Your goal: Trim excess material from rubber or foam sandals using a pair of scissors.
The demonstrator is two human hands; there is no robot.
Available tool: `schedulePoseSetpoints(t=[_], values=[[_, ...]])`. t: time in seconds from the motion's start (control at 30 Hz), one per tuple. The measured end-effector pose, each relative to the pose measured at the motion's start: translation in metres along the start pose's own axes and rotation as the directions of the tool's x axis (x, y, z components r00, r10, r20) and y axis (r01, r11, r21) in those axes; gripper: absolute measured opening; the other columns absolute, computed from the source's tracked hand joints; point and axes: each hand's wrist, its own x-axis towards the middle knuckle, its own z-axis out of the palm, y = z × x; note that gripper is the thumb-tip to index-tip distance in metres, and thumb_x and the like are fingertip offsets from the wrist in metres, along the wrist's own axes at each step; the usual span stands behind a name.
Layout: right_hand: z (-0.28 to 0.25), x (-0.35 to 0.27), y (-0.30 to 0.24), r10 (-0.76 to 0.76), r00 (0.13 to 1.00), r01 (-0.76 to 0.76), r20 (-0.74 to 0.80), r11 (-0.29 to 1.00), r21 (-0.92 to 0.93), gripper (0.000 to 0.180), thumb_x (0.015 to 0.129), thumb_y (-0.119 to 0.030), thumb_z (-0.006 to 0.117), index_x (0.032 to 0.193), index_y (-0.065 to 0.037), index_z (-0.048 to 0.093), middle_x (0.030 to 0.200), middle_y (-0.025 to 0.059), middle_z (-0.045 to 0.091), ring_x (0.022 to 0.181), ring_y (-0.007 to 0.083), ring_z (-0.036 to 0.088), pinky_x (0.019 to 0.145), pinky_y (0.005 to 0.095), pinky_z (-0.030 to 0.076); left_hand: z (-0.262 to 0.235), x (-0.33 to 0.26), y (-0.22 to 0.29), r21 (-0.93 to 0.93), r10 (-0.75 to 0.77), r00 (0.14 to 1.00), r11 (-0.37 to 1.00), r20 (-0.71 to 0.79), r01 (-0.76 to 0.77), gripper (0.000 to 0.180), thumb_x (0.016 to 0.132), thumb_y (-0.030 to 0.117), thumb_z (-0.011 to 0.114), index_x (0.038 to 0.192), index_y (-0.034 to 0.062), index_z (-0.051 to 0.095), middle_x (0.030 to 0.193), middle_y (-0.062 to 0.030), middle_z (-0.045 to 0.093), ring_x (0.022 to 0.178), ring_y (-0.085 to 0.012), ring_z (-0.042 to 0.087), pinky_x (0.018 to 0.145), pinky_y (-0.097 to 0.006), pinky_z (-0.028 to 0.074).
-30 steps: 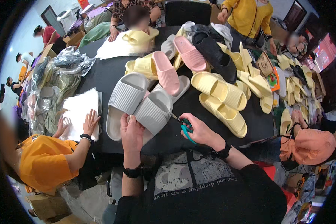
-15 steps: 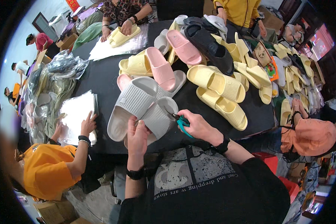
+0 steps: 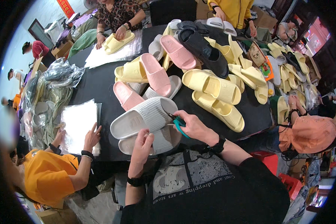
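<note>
With the left hand [image 3: 142, 145] pinning the grey slides [image 3: 145, 123], the right hand [image 3: 192, 125], closed on teal snips [image 3: 180, 124], should cut close without nicking the strap.

grey ribbed slides [image 3: 143, 121], teal snips [image 3: 180, 126], black table [image 3: 100, 87], pale yellow slides [image 3: 216, 97]

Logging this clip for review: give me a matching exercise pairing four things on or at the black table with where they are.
Things:
1. teal snips
2. grey slide sandals
3. black sandal
4. clear plastic bags

Places:
A. far part of the table, among pink and yellow pairs
B. under a neighbour's hand in an orange shirt, at the left
C. in the right hand
D. near table edge, the lower one touched by the left hand

Pairs: 1-C, 2-D, 3-A, 4-B
</note>
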Motion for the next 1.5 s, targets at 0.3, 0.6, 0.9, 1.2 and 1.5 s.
schedulePoseSetpoints(t=[0.3,0.6,0.9,1.2,1.5], values=[[-0.009,0.002,0.001,-0.014,0.967,0.039,-0.253,0.995,0.093,0.044,0.080,-0.017,0.071,0.114,-0.001,0.049,0.083,0.0191,0.061,0.074,0.0292,0.064,0.066,0.0342,0.049,-0.008,0.008,-0.010,0.153,0.149,0.988,0.978,-0.044,-0.141,0.024,0.091,0.017,0.055,0.107,-0.0012,0.050,0.073,0.0025,0.047,0.065,-0.0058,0.041,0.058,-0.022,0.036],[-0.003,0.003,0.010,0.038,0.948,-0.019,-0.317,0.998,0.064,0.049,0.078,-0.017,0.072,0.118,-0.001,0.047,0.088,0.0174,0.061,0.078,0.0234,0.063,0.070,0.0327,0.049,-0.012,0.015,-0.004,0.267,0.219,0.975,0.942,-0.037,-0.202,0.020,0.085,0.008,0.061,0.101,-0.0013,0.054,0.080,-0.0044,0.058,0.070,-0.0079,0.051,0.063,-0.024,0.043],[-0.013,0.003,0.026,0.100,0.941,0.014,-0.325,0.943,0.332,0.046,0.078,-0.006,0.067,0.119,0.001,0.046,0.087,0.0059,0.058,0.079,0.0103,0.055,0.072,0.0255,0.047,-0.004,0.021,0.015,0.543,0.301,0.950,0.785,0.086,-0.298,0.035,0.076,0.004,0.061,0.110,0.0008,0.051,0.087,-0.0202,0.058,0.081,-0.0348,0.058,0.075,-0.035,0.045],[-0.084,-0.014,0.029,0.097,0.976,-0.030,-0.195,0.947,0.320,0.048,0.077,-0.008,0.069,0.119,0.001,0.047,0.086,0.0014,0.055,0.077,0.0080,0.052,0.071,0.0229,0.044,-0.024,0.019,-0.007,0.869,0.476,0.796,0.117,0.375,-0.480,0.032,0.068,-0.003,0.054,0.099,0.0038,0.059,0.080,-0.0087,0.059,0.088,-0.0256,0.053,0.100,-0.046,0.034],[-0.098,-0.008,0.043,0.182,0.981,-0.191,0.069,0.964,0.184,0.045,0.077,-0.007,0.068,0.117,0.001,0.050,0.080,-0.0003,0.055,0.071,0.0066,0.050,0.066,0.0216,0.042,-0.025,0.016,-0.038,0.844,0.435,0.737,-0.115,0.518,-0.524,0.024,0.075,0.007,0.054,0.098,0.0078,0.060,0.114,-0.0112,0.053,0.117,-0.0274,0.045,0.107,-0.052,0.023]])
